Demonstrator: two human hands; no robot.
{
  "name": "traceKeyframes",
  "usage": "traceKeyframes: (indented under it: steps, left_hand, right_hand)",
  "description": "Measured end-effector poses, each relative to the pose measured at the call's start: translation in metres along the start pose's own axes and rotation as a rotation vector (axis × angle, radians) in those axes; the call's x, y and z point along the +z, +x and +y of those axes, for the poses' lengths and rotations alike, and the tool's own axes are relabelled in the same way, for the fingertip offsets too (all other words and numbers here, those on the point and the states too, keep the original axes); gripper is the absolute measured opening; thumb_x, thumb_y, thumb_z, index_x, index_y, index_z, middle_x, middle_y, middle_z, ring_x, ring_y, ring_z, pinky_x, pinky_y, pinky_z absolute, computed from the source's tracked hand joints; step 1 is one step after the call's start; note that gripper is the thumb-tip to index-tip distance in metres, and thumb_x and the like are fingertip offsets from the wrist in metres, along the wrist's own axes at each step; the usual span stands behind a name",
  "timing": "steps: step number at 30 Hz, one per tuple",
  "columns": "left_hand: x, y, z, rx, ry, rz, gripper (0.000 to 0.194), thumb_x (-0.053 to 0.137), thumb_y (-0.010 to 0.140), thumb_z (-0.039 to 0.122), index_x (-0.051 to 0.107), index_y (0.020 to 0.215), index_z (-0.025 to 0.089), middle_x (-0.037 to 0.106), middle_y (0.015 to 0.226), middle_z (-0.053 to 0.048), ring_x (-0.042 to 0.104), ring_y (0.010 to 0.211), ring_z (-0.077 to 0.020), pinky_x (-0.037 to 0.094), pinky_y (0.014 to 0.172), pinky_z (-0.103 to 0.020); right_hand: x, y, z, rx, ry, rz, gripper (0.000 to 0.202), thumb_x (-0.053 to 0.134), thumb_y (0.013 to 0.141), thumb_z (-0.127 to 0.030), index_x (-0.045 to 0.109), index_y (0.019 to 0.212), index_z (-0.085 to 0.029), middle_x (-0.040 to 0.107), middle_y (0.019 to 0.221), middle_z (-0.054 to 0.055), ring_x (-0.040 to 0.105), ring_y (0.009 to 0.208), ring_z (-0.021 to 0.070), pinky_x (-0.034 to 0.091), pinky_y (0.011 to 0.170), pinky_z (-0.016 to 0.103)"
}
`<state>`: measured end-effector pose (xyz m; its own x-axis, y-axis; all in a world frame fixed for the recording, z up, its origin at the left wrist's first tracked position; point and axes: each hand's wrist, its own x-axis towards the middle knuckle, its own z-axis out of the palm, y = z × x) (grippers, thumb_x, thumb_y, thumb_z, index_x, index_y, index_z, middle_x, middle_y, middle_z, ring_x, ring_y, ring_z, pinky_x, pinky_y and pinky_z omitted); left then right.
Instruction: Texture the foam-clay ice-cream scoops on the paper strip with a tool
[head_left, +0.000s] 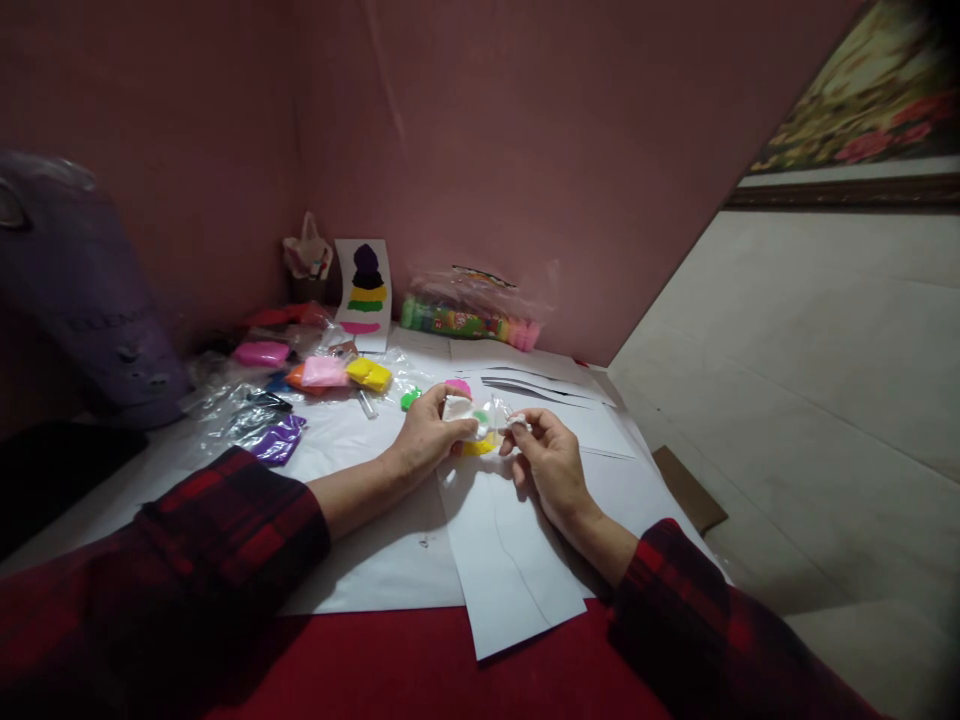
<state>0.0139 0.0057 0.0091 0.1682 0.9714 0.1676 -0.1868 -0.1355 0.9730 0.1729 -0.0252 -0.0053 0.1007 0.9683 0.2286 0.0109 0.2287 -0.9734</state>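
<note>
My left hand (426, 438) is closed around a small clear packet of white modelling clay (460, 410), with a greenish patch showing at its right side. Between the thumb and fingers of my right hand (551, 462) is a little piece of white clay (517, 422), held just right of the packet. Both hands hover above a white paper strip (510, 560) that bears a thin drawn line. Yellow clay (480, 444) shows below the packet, and a pink piece (458, 386) and a green piece (410, 398) lie behind the left hand.
Bagged clay in yellow (369, 375), pink, orange and purple (279, 440) lies at left. A card with coloured bands (367, 295) leans on the wall beside a bag of coloured tubs (472, 318). Loose paper sheets (540, 375) lie at the back; a purple bottle (90, 300) stands far left.
</note>
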Motion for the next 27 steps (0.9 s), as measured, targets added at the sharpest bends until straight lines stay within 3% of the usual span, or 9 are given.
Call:
traceKeyframes:
  steps: [7, 12, 20, 24, 27]
  left_hand:
    - [0.000, -0.002, 0.003, -0.021, -0.006, 0.027, 0.036, 0.071, 0.058, 0.020, 0.055, 0.089, 0.014, 0.051, 0.051, 0.009, 0.041, 0.036, -0.0065, 0.030, 0.037, -0.018]
    - [0.000, -0.002, 0.003, -0.026, 0.001, 0.043, 0.036, 0.071, 0.057, 0.020, 0.056, 0.090, 0.014, 0.051, 0.052, 0.009, 0.041, 0.035, -0.0062, 0.030, 0.037, -0.018]
    - [0.000, -0.002, 0.005, -0.023, -0.002, 0.042, 0.035, 0.071, 0.057, 0.019, 0.054, 0.088, 0.015, 0.051, 0.049, 0.010, 0.040, 0.033, -0.0064, 0.029, 0.035, -0.018]
    - [0.000, -0.003, 0.004, -0.020, -0.007, 0.039, 0.036, 0.072, 0.057, 0.019, 0.055, 0.088, 0.015, 0.051, 0.050, 0.009, 0.041, 0.034, -0.0065, 0.029, 0.035, -0.018]
    - [0.000, -0.002, 0.003, -0.018, -0.010, 0.038, 0.036, 0.072, 0.057, 0.020, 0.055, 0.088, 0.014, 0.051, 0.052, 0.009, 0.042, 0.036, -0.0064, 0.030, 0.036, -0.018]
  right_hand:
    - [-0.001, 0.001, -0.007, 0.043, 0.158, -0.001, 0.023, 0.062, 0.079, -0.031, 0.057, 0.099, -0.020, 0.057, 0.063, -0.006, 0.041, 0.034, 0.0045, 0.031, 0.026, 0.014]
    - [0.002, -0.001, -0.010, 0.084, 0.228, -0.016, 0.013, 0.057, 0.077, -0.027, 0.059, 0.089, -0.020, 0.045, 0.058, -0.008, 0.036, 0.040, 0.0053, 0.031, 0.029, 0.013]
    - [0.002, -0.001, -0.011, 0.035, 0.200, -0.021, 0.018, 0.057, 0.073, -0.022, 0.061, 0.091, -0.020, 0.058, 0.066, -0.004, 0.046, 0.042, 0.0075, 0.035, 0.028, 0.015]
    - [0.001, -0.001, -0.011, 0.026, 0.208, -0.005, 0.007, 0.052, 0.068, -0.018, 0.059, 0.069, -0.018, 0.050, 0.053, -0.005, 0.040, 0.040, 0.0071, 0.033, 0.029, 0.014]
    - [0.001, -0.002, -0.011, 0.055, 0.248, -0.039, 0.008, 0.057, 0.072, -0.023, 0.061, 0.076, -0.018, 0.049, 0.057, -0.005, 0.040, 0.043, 0.0072, 0.035, 0.030, 0.015]
